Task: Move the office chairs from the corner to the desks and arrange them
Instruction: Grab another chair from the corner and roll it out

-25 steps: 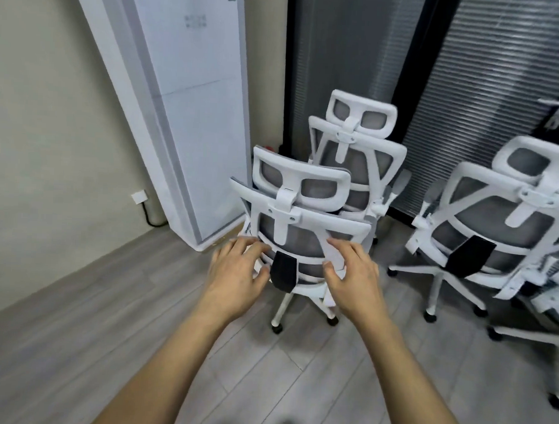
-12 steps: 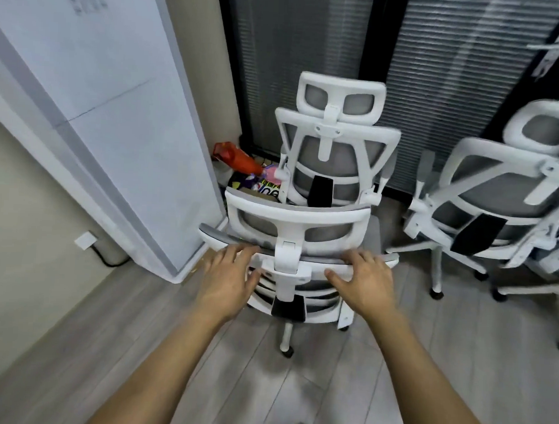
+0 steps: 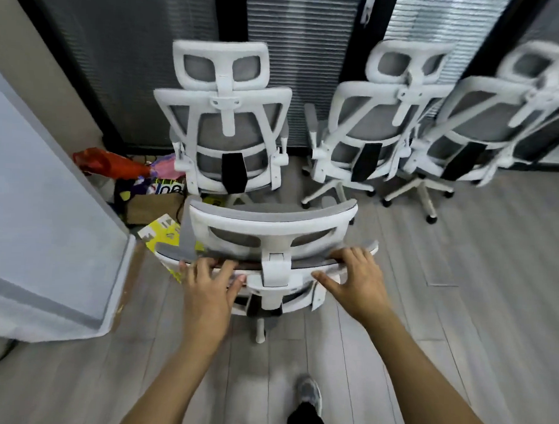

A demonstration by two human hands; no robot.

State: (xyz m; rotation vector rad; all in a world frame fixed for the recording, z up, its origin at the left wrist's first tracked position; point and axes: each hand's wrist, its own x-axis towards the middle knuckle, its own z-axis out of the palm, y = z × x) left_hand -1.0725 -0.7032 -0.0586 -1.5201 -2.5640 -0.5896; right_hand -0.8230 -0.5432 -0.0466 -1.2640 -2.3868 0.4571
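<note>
A white-framed office chair (image 3: 271, 224) with grey mesh stands right in front of me, seen from behind and above. My left hand (image 3: 209, 284) grips the top edge of its backrest left of the headrest post. My right hand (image 3: 357, 279) grips the same edge on the right. Behind it a second chair (image 3: 226, 119) faces the blinds. Two more chairs, one (image 3: 376, 120) in the middle and one (image 3: 487, 121) at the right, stand side by side further right.
A tall white cabinet (image 3: 47, 221) fills the left side. Between it and the chairs lie a red bag (image 3: 105, 164), a cardboard box (image 3: 153, 206) and a yellow packet (image 3: 165, 235). Dark window blinds (image 3: 294, 62) close off the back. My shoe (image 3: 310, 396) is on the grey plank floor.
The chair I hold has come toward me, away from the chair behind it. My view has tilted down and turned right, showing a further chair and the clutter by the cabinet.
</note>
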